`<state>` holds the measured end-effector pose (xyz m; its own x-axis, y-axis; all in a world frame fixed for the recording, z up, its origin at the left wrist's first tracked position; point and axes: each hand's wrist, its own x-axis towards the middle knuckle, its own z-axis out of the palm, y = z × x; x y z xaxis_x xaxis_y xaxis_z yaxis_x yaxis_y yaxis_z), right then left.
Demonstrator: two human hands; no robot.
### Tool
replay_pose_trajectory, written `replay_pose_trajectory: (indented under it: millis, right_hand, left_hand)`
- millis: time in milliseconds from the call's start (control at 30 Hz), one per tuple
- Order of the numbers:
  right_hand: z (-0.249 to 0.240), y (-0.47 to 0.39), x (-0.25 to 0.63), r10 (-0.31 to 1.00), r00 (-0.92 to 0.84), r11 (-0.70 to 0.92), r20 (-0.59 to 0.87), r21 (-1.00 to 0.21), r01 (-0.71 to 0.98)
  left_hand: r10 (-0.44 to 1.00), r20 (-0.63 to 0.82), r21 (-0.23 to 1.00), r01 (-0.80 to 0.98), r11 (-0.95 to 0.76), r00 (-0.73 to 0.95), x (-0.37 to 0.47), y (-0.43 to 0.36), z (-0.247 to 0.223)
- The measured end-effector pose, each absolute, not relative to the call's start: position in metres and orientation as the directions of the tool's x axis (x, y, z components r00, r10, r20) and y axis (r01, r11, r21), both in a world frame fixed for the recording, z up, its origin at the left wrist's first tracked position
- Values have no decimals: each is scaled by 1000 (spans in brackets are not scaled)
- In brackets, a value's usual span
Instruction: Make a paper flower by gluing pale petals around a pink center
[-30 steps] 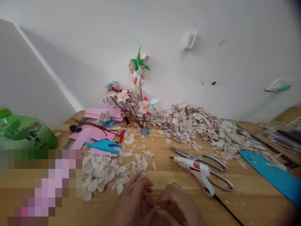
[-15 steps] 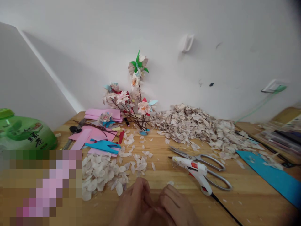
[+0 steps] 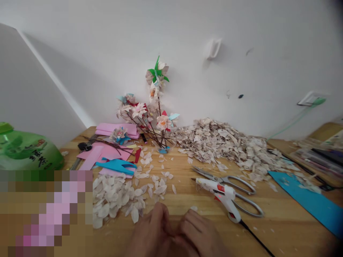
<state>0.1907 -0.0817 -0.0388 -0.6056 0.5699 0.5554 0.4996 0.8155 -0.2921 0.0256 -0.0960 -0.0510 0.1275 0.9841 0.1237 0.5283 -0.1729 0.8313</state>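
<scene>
At the bottom middle of the head view, my left hand [image 3: 153, 230] and my right hand [image 3: 197, 233] meet with fingers curled and fingertips pinched together. Whatever they hold between them, if anything, is hidden by the fingers. Left of my left hand lies a heap of pale, thin petals [image 3: 111, 196], with more scattered beyond it. A white glue gun [image 3: 218, 191] rests on its side to the right of my right hand, its black cord running toward the front. Grey-handled scissors [image 3: 238, 192] lie partly behind the glue gun.
Handmade flowers [image 3: 162, 121] on twigs stand in a small clear cup near the wall. A large pile of dried flakes [image 3: 214, 141] sits at the back. Blue sheet [image 3: 302, 200] lies right; pink sheets [image 3: 92, 157] and a green bottle [image 3: 32, 148] are left. A blurred patch covers the lower left.
My hands stay together in nearly the same place, with only slight finger movement. The view has shifted very slightly.
</scene>
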Motion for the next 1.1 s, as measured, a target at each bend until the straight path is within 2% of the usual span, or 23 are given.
replay_pose_trajectory:
  millis: [200,367,467,533,633,733,833,967,1100]
  right_hand:
    - [-47,-82,188,614,-611,784,500,-297,545]
    - [-45,-83,191,682,-527,726,507,-380,574]
    - [-44,-84,193,741,-438,667,509,-484,567]
    - [-45,-84,195,791,-345,606,505,-574,550]
    - [-49,-83,197,888,-184,454,422,-741,494]
    - [-51,-80,194,973,-98,232,211,-909,345]
    - [-46,-77,186,998,-68,19,10,-992,122]
    - [-30,-72,171,977,-79,-208,-196,-959,-192]
    - [-22,-69,156,885,-185,-461,-426,-756,-464]
  left_hand:
    - [968,168,788,564,-247,188,23,-95,-47]
    - [870,436,513,730,-451,231,22,-91,-36]
    - [825,513,469,727,-502,238,18,-91,-34]
    - [826,526,506,705,-497,205,14,-91,-33]
    - [908,416,670,657,-345,53,9,-88,-29]
    - [974,213,827,544,-142,-71,7,-83,-23]
    - [992,106,907,415,-70,-63,9,-78,-18]
    - [999,27,971,240,-16,-44,16,-75,-24]
    - [999,-39,997,-65,41,33,25,-78,-40]
